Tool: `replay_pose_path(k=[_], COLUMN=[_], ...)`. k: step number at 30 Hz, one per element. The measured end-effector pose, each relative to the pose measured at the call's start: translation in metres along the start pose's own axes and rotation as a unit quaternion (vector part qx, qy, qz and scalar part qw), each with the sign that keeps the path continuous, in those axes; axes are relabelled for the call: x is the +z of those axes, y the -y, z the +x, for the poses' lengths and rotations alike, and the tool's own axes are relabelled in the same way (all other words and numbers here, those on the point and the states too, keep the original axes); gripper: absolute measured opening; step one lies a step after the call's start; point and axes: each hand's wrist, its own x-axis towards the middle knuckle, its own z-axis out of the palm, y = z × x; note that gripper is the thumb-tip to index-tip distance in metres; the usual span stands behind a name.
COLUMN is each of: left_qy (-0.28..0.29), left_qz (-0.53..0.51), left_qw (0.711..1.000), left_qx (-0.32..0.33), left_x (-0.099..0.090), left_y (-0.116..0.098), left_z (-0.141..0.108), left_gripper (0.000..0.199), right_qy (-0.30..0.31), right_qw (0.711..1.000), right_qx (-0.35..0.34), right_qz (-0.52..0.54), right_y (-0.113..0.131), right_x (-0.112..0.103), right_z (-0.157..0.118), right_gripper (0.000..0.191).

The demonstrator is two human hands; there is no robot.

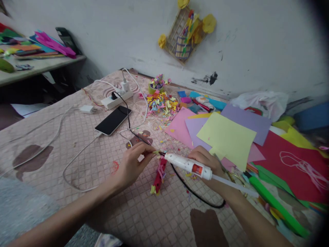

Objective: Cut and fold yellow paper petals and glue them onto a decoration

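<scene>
"White plastic under the right hand [205, 158]: its fingers grip a hot-glue gun [182, 164], though the trigger is hidden from me. And the left hand [136, 160]?"

"Thumb and index finger pinch a small yellow-green paper scrap [156, 152], right at the nozzle [162, 154]. Whether scrap and nozzle touch, I can't tell."

"What worries you?"

"A burn, mostly. If that nozzle is hot, so small a scrap keeps the left fingertips barely clear of it. A wobble of the right hand, or too hard a squeeze, could put glue on skin."

"And the red dotted paper strip [157, 179]?"

"It lies unheld just below the left fingertips, fringed with pink and yellow bits. A stray drip could stick it to the table cover [133, 214]."

"Anything else?"

"The black cable [191, 192] runs close under the nozzle and loops on the near side of the right fingers. Snagged by a forearm, it might jerk the tip sideways."
</scene>
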Motion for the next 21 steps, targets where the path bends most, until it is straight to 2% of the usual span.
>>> replay_pose_path(k=[6, 10, 14, 21], left_qy=[0.002, 0.009, -0.005, -0.008], left_qz=[0.0, 0.016, 0.045, 0.111], left_qw=[1.0, 1.0, 0.996, 0.972], left_qx=[-0.015, 0.0, 0.072, 0.207], left_x=[0.0016, 0.002, 0.0002, -0.0068], left_y=[0.0006, 0.0007, 0.0022, 0.0096], left_z=[-0.0006, -0.0004, -0.0011, -0.0081], left_gripper=[0.006, 0.007, 0.008, 0.022], right_qy=[-0.019, -0.005, 0.044, 0.061], right_qw=[1.0, 0.999, 0.993, 0.984], right_qx=[0.005, 0.034, 0.092, 0.116], right_qz=[0.02, 0.035, 0.052, 0.118], right_y=[0.0002, 0.003, 0.0056, 0.008], right_x=[0.0007, -0.0017, -0.0058, -0.0092], right_z=[0.0006, 0.002, 0.0047, 0.0065], right_gripper=[0.01, 0.009, 0.009, 0.018])
